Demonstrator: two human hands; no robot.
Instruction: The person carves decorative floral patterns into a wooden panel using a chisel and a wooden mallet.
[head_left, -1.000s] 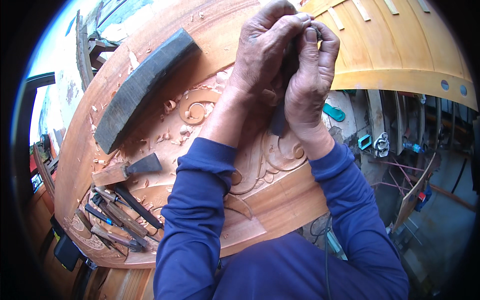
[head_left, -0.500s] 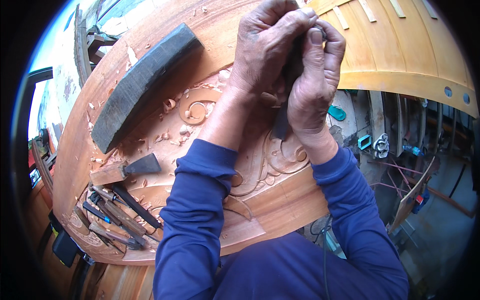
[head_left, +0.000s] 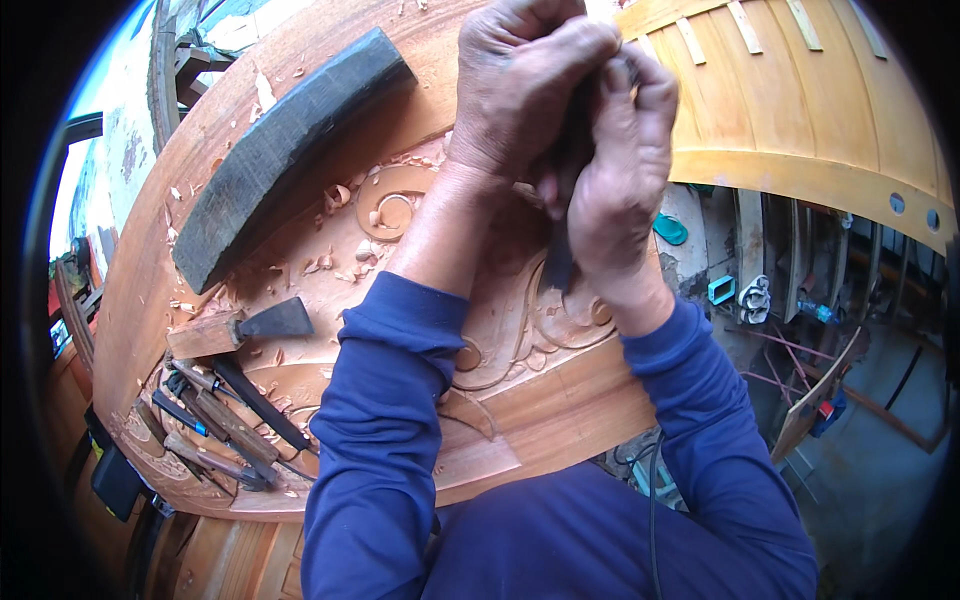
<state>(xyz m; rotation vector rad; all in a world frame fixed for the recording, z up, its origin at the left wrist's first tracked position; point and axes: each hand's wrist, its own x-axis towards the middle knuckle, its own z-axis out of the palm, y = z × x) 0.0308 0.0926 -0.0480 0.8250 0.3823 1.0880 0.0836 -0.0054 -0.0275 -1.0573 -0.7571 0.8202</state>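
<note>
Two blue sleeves [head_left: 400,420] come up from the lower edge, forearms crossing over the carved panel [head_left: 330,240].

Loose chisels [head_left: 225,420] lie in a bunch on the panel's lower-left, just beside a wide flat chisel [head_left: 240,328] with a wooden handle. Chips are scattered over the relief around them.

Mid: scroll relief [head_left: 390,210] with curled shavings on it. Dark curved block [head_left: 280,150] lies on the panel, upper left, apart from the hands.

Far: left hand [head_left: 525,85] and right hand [head_left: 620,180] are clamped together around a dark carving tool [head_left: 560,255]. Both fists are closed tight on it; the handle end shows below the right palm, and the cutting tip is hidden behind the fingers, so I can't tell where it meets the wood. Beyond is a slatted curved wooden piece [head_left: 800,110], with floor clutter to the right.

Risks, as a judgement:
- Tip slips out of the cut under two-handed push and gouges finished relief.
- Chips under the edge could deflect it.
- Sleeve or elbow could knock the loose chisels off the panel edge.
</note>
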